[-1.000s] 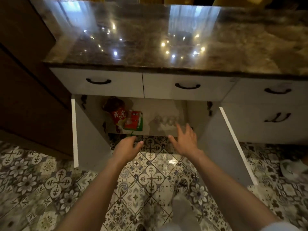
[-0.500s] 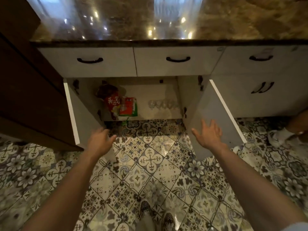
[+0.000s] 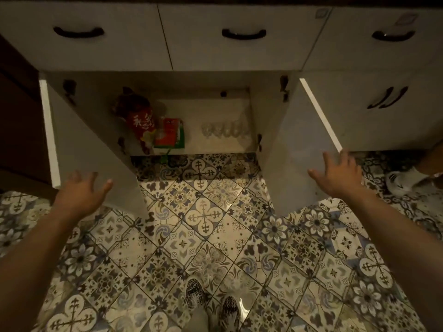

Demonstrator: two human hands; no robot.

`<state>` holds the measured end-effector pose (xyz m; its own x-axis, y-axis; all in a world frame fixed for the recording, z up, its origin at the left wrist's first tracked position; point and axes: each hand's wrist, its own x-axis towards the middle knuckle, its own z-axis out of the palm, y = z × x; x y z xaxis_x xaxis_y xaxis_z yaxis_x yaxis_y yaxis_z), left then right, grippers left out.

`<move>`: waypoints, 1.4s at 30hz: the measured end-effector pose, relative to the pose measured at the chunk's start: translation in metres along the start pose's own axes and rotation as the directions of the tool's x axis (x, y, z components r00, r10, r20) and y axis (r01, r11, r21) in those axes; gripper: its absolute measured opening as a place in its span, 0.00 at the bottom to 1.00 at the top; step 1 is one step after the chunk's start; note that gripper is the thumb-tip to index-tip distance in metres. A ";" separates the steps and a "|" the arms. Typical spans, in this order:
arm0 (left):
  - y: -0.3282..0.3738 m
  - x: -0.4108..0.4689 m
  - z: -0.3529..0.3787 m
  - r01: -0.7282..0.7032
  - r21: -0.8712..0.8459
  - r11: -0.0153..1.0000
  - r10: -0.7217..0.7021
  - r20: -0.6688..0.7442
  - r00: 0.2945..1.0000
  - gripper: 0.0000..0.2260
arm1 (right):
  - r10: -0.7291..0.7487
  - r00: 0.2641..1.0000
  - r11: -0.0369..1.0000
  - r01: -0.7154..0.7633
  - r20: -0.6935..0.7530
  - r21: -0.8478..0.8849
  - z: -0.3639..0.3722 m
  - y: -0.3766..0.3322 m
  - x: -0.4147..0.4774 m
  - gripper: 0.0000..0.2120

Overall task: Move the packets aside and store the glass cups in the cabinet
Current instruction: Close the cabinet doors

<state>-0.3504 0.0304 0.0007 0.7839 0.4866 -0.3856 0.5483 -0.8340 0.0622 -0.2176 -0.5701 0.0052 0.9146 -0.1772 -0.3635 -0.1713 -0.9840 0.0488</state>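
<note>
The white cabinet point(image 3: 215, 109) stands open below the drawers. Several clear glass cups point(image 3: 224, 129) sit in a row on its floor at the right. On the left of the same floor stand a dark red packet point(image 3: 137, 116) and a red-and-green packet point(image 3: 170, 134). My left hand point(image 3: 80, 194), fingers spread, is at the lower edge of the left door point(image 3: 79, 140). My right hand point(image 3: 338, 174), also spread and holding nothing, lies against the right door point(image 3: 302, 144) near its outer corner.
Three drawers with black handles point(image 3: 243, 34) run above the cabinet. A dark wooden unit point(image 3: 16, 116) stands on the left. Another person's foot in a white shoe point(image 3: 407, 179) is on the patterned tiles at the right. My own feet point(image 3: 211, 303) show at the bottom.
Both hands drew back from the cabinet opening and spread apart to the two doors. The view tilted down, and the countertop left the frame.
</note>
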 end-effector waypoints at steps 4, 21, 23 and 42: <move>-0.002 0.002 0.012 0.009 0.136 0.991 0.009 -0.130 0.991 0.37 | -0.022 0.999 0.999 0.021 -0.037 -0.029 0.011 0.005 0.006 0.36; 0.026 -0.006 0.012 -0.035 0.142 0.989 0.062 -0.191 0.980 0.37 | -0.100 0.969 0.991 0.075 -0.228 -0.113 0.034 -0.075 -0.035 0.33; 0.039 -0.003 0.012 -0.066 0.207 0.976 0.108 -0.197 0.975 0.37 | -0.155 0.959 0.982 0.123 -0.237 -0.146 0.025 -0.094 -0.038 0.27; 0.135 0.076 -0.037 -0.360 0.080 0.930 0.368 -0.247 0.896 0.21 | -0.078 0.906 0.840 0.284 -0.415 0.462 0.001 -0.247 -0.012 0.19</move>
<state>-0.2065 -0.0354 0.0141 0.9766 0.1932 -0.0949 0.2041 -0.9712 0.1228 -0.1867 -0.3250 -0.0035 0.9944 -0.0912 0.0530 -0.0534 -0.8687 -0.4924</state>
